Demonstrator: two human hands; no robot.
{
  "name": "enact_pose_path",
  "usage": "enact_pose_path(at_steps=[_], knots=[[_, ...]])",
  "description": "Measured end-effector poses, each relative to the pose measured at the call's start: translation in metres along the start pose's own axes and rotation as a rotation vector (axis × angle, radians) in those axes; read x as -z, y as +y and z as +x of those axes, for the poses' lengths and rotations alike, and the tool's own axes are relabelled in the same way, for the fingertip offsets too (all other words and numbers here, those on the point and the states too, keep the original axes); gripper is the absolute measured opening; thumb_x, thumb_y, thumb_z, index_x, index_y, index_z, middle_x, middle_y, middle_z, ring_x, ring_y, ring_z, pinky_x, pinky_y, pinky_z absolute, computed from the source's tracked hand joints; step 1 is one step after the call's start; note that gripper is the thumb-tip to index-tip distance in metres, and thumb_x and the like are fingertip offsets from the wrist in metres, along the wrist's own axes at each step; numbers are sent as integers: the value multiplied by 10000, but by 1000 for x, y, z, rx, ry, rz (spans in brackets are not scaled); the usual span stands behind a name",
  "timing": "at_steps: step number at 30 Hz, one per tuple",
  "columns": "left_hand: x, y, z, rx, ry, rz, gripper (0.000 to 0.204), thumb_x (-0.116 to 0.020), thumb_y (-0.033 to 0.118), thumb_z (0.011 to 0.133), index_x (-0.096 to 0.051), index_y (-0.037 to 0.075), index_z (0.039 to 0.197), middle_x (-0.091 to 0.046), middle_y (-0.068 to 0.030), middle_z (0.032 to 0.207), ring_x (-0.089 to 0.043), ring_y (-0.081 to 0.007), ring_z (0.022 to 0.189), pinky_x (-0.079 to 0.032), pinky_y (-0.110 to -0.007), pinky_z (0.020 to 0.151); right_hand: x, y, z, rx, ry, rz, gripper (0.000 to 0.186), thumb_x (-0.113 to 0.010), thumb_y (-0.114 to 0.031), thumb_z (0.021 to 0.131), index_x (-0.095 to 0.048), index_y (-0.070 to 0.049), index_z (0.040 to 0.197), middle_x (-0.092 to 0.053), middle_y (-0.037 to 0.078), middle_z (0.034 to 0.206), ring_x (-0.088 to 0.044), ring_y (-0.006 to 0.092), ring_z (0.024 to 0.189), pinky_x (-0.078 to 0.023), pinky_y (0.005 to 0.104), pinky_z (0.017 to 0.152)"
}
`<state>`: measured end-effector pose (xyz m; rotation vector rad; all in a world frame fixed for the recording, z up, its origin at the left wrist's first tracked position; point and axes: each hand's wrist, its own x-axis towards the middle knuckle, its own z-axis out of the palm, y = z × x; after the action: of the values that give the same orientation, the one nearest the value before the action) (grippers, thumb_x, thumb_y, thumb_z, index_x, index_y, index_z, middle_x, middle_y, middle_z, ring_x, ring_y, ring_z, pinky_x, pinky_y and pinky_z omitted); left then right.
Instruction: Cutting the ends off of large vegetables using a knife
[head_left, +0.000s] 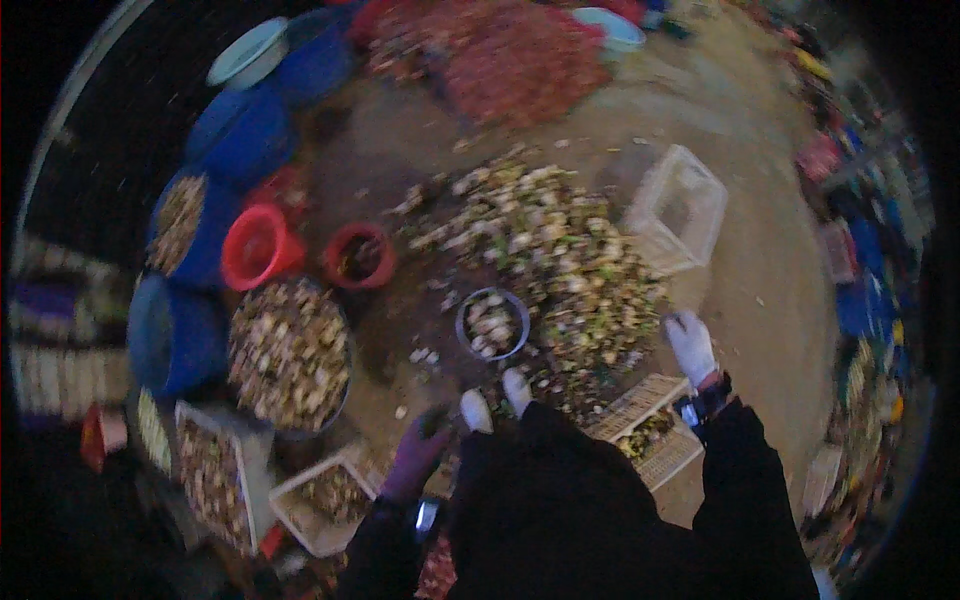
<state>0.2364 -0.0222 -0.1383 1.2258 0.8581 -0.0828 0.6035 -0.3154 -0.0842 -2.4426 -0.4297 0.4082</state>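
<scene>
Two gloved hands (555, 395) flank a seemingly half-full metal bowl (492, 323).

Blue barrels (240, 130), red bucket (255, 248), smaller red pot (360, 256), white wire crate (678, 208), red heap (500, 55), earthen floor (770, 300)

- One head-worn fisheye view, looking steeply down from standing height at the dirt ground (760, 300)
- Dark-sleeved forearms enter from the lower frame edge

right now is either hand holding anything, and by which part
The left hand, in a dark glove, seems closed around a small dark thing, but what and where cannot be told. The white-gloved right hand looks empty above the pile.
</scene>
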Motion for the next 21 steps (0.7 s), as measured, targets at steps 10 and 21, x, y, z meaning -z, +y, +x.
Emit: enact_pose_path(at_steps=[10,21], knots=[[-7,15,37,-35,377,-534,466,-601,176,892,-483,-15,1300,-587,-130,1173,-610,-196,995,-488,-328,877,-154,-136,-57,525,-1000,-36,245,-580,-233,874,-641,-22,981,-637,178,956,-599,348,951,-470,410,830],[-26,28,55,-184,581,841,466,-640,191,792,-556,63,1232,-611,-194,1124,-613,-362,976,-487,-418,854,-177,-161,-26,566,-1106,66,237,-553,-241,893,-636,-39,983,-629,178,912,-599,368,883,-479,422,785]])
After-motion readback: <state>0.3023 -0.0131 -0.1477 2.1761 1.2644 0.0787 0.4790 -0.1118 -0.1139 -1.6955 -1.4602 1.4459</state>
